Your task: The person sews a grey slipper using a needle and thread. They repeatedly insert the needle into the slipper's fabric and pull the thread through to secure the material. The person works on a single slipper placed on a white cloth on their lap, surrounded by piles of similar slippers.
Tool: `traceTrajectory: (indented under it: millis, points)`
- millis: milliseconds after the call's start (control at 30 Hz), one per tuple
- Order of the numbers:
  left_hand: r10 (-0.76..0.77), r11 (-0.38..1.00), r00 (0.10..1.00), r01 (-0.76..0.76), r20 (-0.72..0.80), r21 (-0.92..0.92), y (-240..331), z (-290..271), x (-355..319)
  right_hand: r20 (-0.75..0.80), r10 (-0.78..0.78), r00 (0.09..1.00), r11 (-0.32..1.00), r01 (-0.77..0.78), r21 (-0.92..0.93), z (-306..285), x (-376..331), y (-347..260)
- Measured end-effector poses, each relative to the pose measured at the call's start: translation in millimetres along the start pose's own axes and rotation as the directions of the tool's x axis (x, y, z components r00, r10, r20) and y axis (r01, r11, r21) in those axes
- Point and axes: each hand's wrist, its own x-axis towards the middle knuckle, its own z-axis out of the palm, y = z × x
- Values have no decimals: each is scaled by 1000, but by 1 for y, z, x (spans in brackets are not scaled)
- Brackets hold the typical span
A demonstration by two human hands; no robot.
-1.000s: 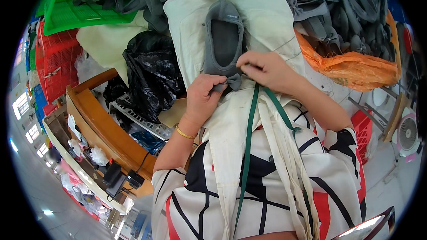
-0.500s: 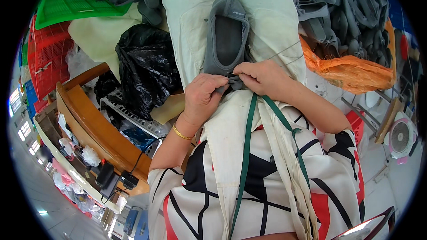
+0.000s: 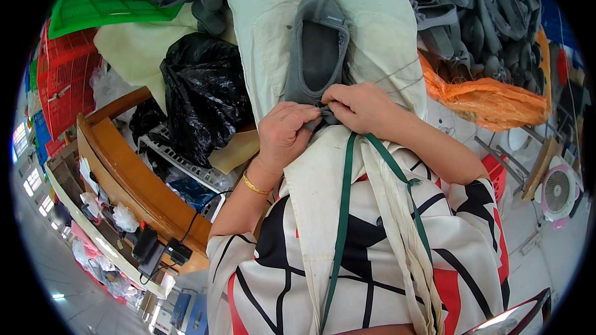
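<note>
A dark grey slip-on shoe (image 3: 318, 56) lies sole down on a white cloth-covered cushion (image 3: 379, 18), heel away from me and toe toward me. A small grey fabric bow (image 3: 327, 116) sits by the toe end. My left hand (image 3: 287, 130) is closed, thumb and fingers pinching the bow's left side. From the right, my right hand (image 3: 360, 107) is closed too, its fingertips pinching the bow close to the shoe's edge. Both hands meet there, and the fingertips hide part of the bow. Whether a needle is held cannot be seen.
Grey shoes (image 3: 490, 12) are heaped at the far right above an orange sack (image 3: 490, 102). To the left are a black plastic bag (image 3: 205, 93), a wooden drawer (image 3: 143, 174), and red (image 3: 65, 87) and green (image 3: 105, 9) baskets. A fan (image 3: 557, 192) stands at the right.
My right hand has shifted slightly left along the shoe's edge, fingertips still at the bow. My left hand keeps nearly the same place. The shoe has hardly moved.
</note>
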Motion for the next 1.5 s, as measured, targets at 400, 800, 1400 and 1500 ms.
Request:
traceTrajectory:
  millis: [400,800,1400,1500]
  points:
    - [-165,980,986,160,-38,-116,-3,1,-8,31,-17,999,976,10,217,16,9,23]
    - [-40,997,995,46,-95,57,0,12,-15,30,22,999,1000,-22,-7,16,23,-2]
    - [238,912,968,-192,-84,363,3,7,-13,80,-153,985,975,163,-153,3,43,-14]
    - [216,931,974,-183,-72,317,0,8,-9,-70,-202,977,904,213,371,13,60,-6]
